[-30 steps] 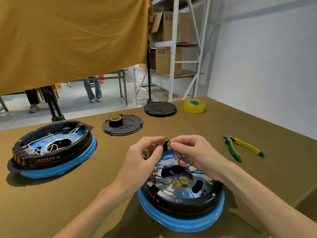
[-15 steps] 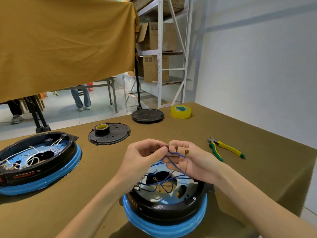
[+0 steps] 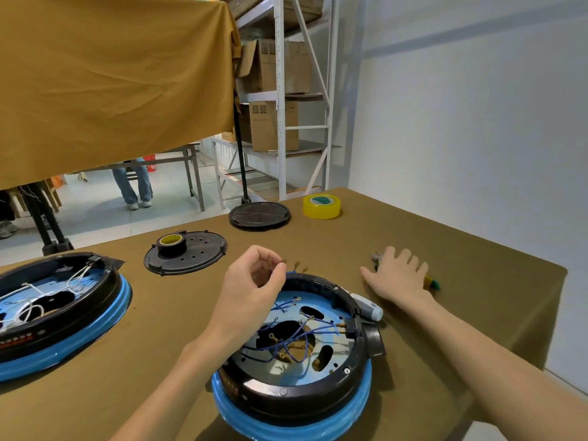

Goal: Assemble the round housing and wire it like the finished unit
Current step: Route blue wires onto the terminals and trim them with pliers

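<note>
round housing (image 3: 296,386) sits at the near edge of the brown table (image 3: 461,249), black shell on a blue ring, open side up, blue plate inside with dark cut-outs. blue wires (image 3: 292,340) loop loosely across the plate, several ending in small brass terminals. left hand (image 3: 251,284) is raised over the housing's far rim, fingers curled, thumb and forefinger pinching the ends of a few of the blue wires; three brass terminals stick up just beyond the fingertips. right hand (image 3: 397,275) lies out to the right, well apart from the housing, palm down, fingers fairly straight and spread, resting on the pliers (image 3: 431,281); it covers most of them, only the metal tip at the far side and a yellow-green handle end by the little finger show. cannot tell whether any finger has closed round the handles, it looks like a flat lay. a white and grey part (image 3: 366,307) lies against the housing's right rim, next to a black socket block. finished unit (image 3: 57,316) stands at the left, same black shell and blue ring, white wires laid inside. farther back: a black perforated lid (image 3: 191,259) with a small tape roll (image 3: 171,241) on it, a second black disc (image 3: 259,214), a yellow tape roll (image 3: 321,205).
</note>
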Motion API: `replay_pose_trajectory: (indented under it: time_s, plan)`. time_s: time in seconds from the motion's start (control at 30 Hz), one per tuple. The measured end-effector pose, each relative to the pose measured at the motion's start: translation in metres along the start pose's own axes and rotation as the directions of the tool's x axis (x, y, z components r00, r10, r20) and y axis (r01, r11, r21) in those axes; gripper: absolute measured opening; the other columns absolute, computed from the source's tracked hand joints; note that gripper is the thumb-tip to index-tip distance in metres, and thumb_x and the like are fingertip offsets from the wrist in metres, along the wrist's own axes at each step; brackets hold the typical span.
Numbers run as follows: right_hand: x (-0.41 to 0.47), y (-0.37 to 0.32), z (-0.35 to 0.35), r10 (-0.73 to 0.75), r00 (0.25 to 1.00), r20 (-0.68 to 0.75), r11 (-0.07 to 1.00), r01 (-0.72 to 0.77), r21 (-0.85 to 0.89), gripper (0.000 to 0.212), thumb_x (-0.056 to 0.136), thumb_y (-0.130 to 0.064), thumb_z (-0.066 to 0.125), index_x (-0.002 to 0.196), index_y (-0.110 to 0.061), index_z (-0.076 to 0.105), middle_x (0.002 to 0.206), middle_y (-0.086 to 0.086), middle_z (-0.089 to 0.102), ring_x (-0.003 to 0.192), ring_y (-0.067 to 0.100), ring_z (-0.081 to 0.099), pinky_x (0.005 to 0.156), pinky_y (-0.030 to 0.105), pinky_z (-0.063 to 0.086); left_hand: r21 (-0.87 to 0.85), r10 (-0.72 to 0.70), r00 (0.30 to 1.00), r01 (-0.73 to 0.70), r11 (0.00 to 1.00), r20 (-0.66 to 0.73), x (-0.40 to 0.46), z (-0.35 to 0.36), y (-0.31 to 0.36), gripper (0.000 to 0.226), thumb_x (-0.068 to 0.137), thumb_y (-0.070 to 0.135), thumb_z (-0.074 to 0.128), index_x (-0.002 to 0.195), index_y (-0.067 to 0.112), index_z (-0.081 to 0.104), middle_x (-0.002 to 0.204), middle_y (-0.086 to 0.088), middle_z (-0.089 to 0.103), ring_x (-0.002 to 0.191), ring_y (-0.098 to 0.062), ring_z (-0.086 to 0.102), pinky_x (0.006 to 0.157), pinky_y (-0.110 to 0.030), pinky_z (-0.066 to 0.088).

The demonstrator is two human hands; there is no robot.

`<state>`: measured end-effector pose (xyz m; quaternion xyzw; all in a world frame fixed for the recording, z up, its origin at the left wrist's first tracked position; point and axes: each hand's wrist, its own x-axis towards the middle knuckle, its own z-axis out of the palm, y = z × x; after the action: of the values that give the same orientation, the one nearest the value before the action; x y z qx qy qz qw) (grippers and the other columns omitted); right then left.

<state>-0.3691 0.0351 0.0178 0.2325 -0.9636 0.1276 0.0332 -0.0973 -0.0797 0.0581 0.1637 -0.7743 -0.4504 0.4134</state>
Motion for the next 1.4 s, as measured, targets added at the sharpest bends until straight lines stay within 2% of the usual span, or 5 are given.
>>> replay_pose_trajectory:
  time_s: [0.33,0.5,0.63,0.83,1.4]
  plan:
    - [0.016,0.008,0.017,-0.031,0.998,-0.055,0.960,0.015,-0.281,0.056,0.104,-0.049,0.039,0.131,-0.002,0.051,0.133,0.019,0.052,0.120,0.038,0.052,0.101,0.047,0.041,0.114,0.057,0.997,-0.063,0.991,0.058,-0.001,0.001,-0.010,0.012,0.099,0.024,0.066,0.091,0.032,0.064,0.068,0.009,0.056,0.057,-0.005,0.045,0.054,-0.014,0.039]
    - [-0.008,-0.004,-0.002,-0.227,0.952,-0.204,0.946,0.266,0.187,0.048,0.106,-0.049,0.041,0.129,-0.007,0.050,0.124,0.013,0.051,0.107,0.030,0.056,0.088,0.043,0.049,-0.037,0.044,0.997,-0.042,0.998,0.066,0.001,-0.001,-0.003,0.006,0.099,0.016,0.065,0.096,0.021,0.067,0.094,0.006,0.077,0.084,-0.016,0.072,0.078,-0.033,0.058]
    - [-0.050,-0.028,-0.027,-0.498,0.779,-0.381,0.651,0.626,0.429,0.047,0.104,-0.050,0.043,0.138,-0.018,0.044,0.118,-0.004,0.044,0.102,0.013,0.051,0.089,0.029,0.045,-0.094,0.073,0.996,-0.068,0.993,0.050,0.004,-0.005,-0.002,0.004,0.100,0.014,0.064,0.098,0.017,0.065,0.097,0.003,0.078,0.092,-0.016,0.073,0.081,-0.029,0.057]
    - [-0.100,-0.052,-0.038,-0.717,0.460,-0.524,0.383,0.888,0.256,0.055,0.100,-0.044,0.054,0.142,-0.007,0.049,0.131,0.003,0.054,0.118,0.017,0.054,0.101,0.024,0.043,-0.046,0.143,0.988,-0.145,0.988,-0.053,0.010,-0.022,-0.005,0.013,0.098,0.013,0.065,0.099,0.025,0.069,0.095,0.007,0.074,0.091,-0.012,0.068,0.083,-0.022,0.052]
    - [-0.101,-0.054,-0.036,-0.725,0.359,-0.587,0.474,0.879,-0.048,0.061,0.097,-0.046,0.058,0.137,0.000,0.056,0.127,0.010,0.061,0.113,0.025,0.057,0.099,0.030,0.045,-0.200,0.106,0.987,-0.129,0.971,-0.119,0.005,-0.025,-0.011,0.010,0.096,0.021,0.067,0.100,0.027,0.073,0.099,0.001,0.075,0.096,-0.016,0.070,0.085,-0.018,0.052]
